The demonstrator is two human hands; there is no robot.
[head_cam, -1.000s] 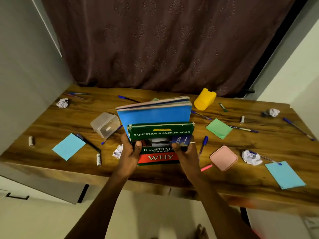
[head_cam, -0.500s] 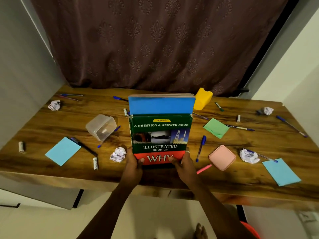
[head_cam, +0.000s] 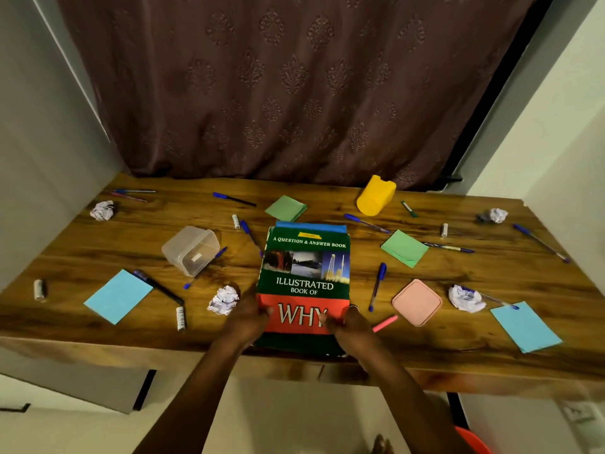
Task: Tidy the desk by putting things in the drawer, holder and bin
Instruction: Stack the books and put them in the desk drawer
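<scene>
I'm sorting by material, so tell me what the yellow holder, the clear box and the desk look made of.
The desk is wood or wood-look laminate, glossy with streaked grain; which one cannot be told. The yellow holder looks like opaque moulded plastic, smooth with a soft sheen. The clear box seems translucent plastic: the grain shows faintly through its walls.

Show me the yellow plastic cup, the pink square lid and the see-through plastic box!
Yellow plastic cup (head_cam: 375, 198): head view, middle of its side wall.
Pink square lid (head_cam: 416, 302): head view, centre of its flat top.
See-through plastic box (head_cam: 191, 249): head view, middle of its body.
</scene>
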